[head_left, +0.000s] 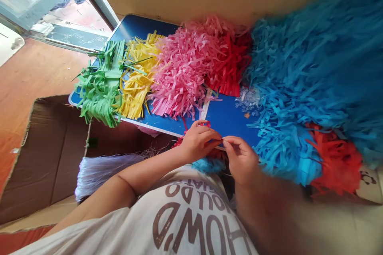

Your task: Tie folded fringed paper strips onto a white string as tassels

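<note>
My left hand (198, 142) is closed at the front edge of the blue table, with red paper fringe (178, 142) showing behind and around its fingers. My right hand (243, 160) pinches thumb and forefinger together, its tips meeting the left fingertips. What lies between the fingertips is too small to make out. Just beyond the hands, a pink fringed paper bundle (185, 67) rests on the table (230, 115). Below them, some light blue fringe (208, 165) shows near my lap.
Green (101, 83) and yellow fringe bundles (139, 77) lie to the left, red fringe (229, 63) beside the pink. A large blue fringe pile (311, 71) fills the right, with orange-red fringe (336, 159) in front. A cardboard box (44, 147) and white strands (104, 171) stand lower left.
</note>
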The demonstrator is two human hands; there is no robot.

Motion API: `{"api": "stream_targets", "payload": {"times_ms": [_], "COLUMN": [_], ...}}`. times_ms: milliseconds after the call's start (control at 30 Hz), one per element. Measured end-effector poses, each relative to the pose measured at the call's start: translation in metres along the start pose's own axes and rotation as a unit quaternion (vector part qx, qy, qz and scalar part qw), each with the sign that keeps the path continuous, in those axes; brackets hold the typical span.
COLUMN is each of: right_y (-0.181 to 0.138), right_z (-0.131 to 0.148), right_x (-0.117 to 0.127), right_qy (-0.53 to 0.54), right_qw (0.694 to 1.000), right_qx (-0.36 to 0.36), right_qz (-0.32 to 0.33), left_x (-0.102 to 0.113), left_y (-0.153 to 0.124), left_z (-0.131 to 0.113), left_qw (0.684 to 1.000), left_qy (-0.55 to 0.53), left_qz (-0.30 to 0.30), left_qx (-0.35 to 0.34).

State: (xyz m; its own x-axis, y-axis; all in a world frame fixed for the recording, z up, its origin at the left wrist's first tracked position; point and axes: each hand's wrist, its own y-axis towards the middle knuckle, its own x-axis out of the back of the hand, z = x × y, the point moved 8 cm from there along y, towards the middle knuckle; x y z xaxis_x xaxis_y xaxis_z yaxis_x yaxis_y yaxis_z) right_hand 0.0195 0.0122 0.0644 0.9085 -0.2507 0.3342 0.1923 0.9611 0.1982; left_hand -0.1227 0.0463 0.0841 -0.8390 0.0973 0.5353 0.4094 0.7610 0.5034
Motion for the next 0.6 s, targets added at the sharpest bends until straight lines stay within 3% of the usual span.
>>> {"api": "stream_targets", "payload": {"times_ms": [100,200,300,367,467,600], "right_y": [-0.002,-0.02,-0.067,-0.108,-0.145,-0.153], "right_z": [0.004,-0.019,-0.076,-0.121,-0.164,-0.176], "right_x": [0.008,0.046,0.085,0.097,0.101,0.083], "right_qy": [-0.023,-0.051,-0.094,-0.106,-0.121,-0.081], "right_qw": [1.0,0.998,0.983,0.951,0.922,0.914], "right_qx": [0.018,-0.018,-0.155,-0.283,-0.367,-0.389], "right_qz": [0.011,0.008,0.042,0.063,0.003,-0.083], "left_x": [-0.008,0.0,0.015,0.017,-0.001,-0.03], "left_y": [-0.003,-0.007,-0.005,-0.003,0.0,-0.001], "left_z": [0.002,0.008,0.027,0.035,0.029,0.01], "left_qw": [0.999,0.994,0.984,0.976,0.963,0.945], "left_qy": [0.004,-0.02,-0.087,-0.133,-0.172,-0.173], "left_qz": [0.049,0.102,0.131,0.141,0.179,0.25], "left_qx": [0.011,0.028,0.082,0.103,0.106,0.118]}}
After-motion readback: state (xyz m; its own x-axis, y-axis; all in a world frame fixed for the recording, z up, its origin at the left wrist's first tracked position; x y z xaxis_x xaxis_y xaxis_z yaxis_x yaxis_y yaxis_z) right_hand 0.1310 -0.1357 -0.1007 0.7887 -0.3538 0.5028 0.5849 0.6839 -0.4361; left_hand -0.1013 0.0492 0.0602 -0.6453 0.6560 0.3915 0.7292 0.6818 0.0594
